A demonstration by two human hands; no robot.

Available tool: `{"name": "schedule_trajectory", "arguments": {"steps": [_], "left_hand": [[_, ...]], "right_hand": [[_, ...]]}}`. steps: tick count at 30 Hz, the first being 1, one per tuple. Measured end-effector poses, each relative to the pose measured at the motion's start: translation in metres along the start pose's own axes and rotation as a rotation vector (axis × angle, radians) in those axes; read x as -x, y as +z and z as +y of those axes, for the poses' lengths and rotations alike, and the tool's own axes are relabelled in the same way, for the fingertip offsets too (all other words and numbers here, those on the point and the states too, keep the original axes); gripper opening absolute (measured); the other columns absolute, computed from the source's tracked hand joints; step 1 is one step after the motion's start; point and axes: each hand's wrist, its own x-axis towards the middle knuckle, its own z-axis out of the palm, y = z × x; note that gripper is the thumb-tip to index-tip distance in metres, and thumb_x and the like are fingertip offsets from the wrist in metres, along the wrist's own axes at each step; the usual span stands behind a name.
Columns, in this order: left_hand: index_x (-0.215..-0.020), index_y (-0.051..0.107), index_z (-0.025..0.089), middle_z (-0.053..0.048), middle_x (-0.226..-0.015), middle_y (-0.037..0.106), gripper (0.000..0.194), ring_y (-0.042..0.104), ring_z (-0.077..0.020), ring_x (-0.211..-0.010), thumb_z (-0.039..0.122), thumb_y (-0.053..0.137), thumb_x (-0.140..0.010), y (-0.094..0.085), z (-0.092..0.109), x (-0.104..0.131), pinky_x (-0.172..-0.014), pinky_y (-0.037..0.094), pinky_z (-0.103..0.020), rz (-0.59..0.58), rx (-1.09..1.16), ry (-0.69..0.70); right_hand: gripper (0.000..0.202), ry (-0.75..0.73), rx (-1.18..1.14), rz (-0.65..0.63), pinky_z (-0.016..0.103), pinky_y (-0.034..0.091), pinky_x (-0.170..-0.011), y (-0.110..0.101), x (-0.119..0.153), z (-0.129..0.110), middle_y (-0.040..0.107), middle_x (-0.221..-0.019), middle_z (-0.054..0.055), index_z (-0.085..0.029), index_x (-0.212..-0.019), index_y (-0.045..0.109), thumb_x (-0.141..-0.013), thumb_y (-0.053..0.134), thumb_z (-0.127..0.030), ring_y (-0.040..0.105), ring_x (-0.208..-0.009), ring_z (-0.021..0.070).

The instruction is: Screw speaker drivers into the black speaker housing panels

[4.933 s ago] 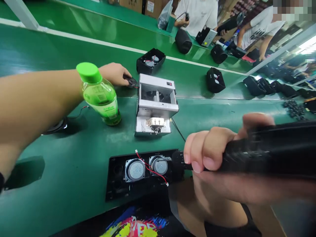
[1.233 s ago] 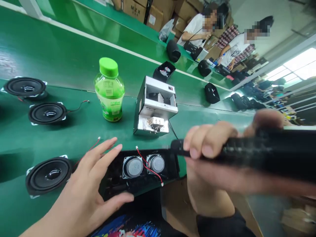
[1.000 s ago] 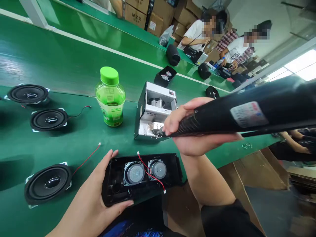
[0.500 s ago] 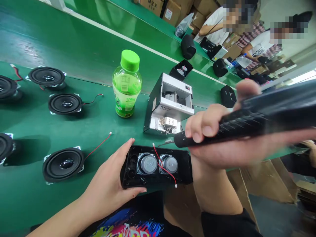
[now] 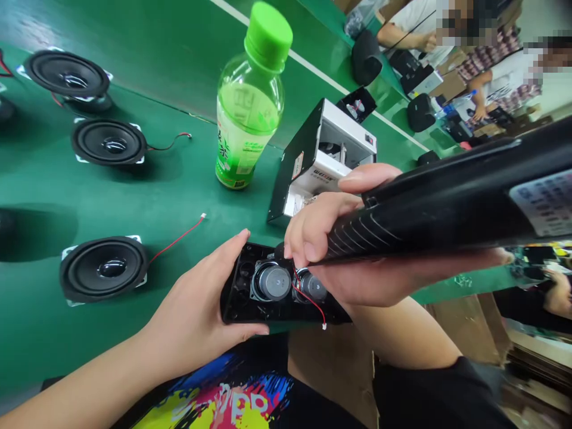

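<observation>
My left hand (image 5: 201, 292) grips the left end of a black speaker housing (image 5: 241, 313), thumb on the near side and fingers on the far side. Inside it sit two round speaker drivers, a left one (image 5: 274, 282) and a right one (image 5: 311, 286) partly covered by my right hand. A red wire (image 5: 311, 299) with a white plug lies across the right driver. My right hand (image 5: 339, 250) is wrapped round a black electric screwdriver (image 5: 429, 208) held slanting above the housing. Its front end is over the housing's far edge; the tip is hidden.
Several loose speaker drivers (image 5: 107, 268) lie on the green bench (image 5: 179, 196) to the left. A green-capped drink bottle (image 5: 250, 101) and a silver-and-black screw feeder machine (image 5: 326, 161) stand behind the housing. Two people work across the bench; cardboard (image 5: 469, 325) is at lower right.
My right hand has brought the screwdriver left and down over the housing, away from the front of the machine. My left hand keeps its hold. The view has shifted closer.
</observation>
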Motion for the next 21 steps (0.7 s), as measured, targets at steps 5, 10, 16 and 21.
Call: {"name": "schedule_trajectory", "arguments": {"steps": [5,10,16,21], "left_hand": [[-0.211,0.017,0.038,-0.021,-0.200,0.063,0.135,0.075,-0.0490,-0.174,0.099,0.080,-0.109,-0.003,0.002,-0.002,-0.135,0.076,-0.064,-0.042,-0.038,0.008],[-0.211,0.015,0.037,-0.021,-0.199,0.064,0.134,0.076,-0.0484,-0.173,0.099,0.078,-0.110,-0.004,0.003,-0.004,-0.134,0.076,-0.063,-0.043,-0.046,0.013],[-0.211,0.015,0.041,-0.018,-0.203,0.061,0.138,0.073,-0.0489,-0.176,0.093,0.088,-0.106,-0.004,0.002,-0.002,-0.138,0.073,-0.064,-0.047,-0.010,-0.002],[-0.211,0.013,0.046,-0.014,-0.205,0.059,0.148,0.071,-0.0501,-0.178,0.084,0.102,-0.099,-0.002,0.000,-0.002,-0.141,0.071,-0.064,-0.047,0.025,-0.013]], "right_hand": [[0.064,-0.006,0.005,0.039,0.038,0.058,-0.042,0.004,0.002,0.004,0.076,-0.062,-0.010,-0.039,-0.105,0.083,-0.102,0.084,-0.103,0.062,-0.040,0.0192],[0.066,0.001,0.006,0.000,0.036,0.060,-0.043,0.005,0.004,0.009,0.077,-0.066,-0.010,-0.038,-0.106,0.081,-0.102,0.083,-0.104,0.065,-0.042,0.0183],[0.071,-0.016,0.063,0.013,0.034,0.054,-0.040,0.005,0.006,0.009,0.073,-0.063,-0.012,-0.039,-0.105,0.077,-0.101,0.077,-0.110,0.065,-0.040,0.0174],[0.067,-0.020,0.029,-0.019,0.036,0.058,-0.043,0.001,0.010,0.014,0.078,-0.064,-0.008,-0.039,-0.108,0.084,-0.102,0.083,-0.105,0.069,-0.044,0.0202]]}}
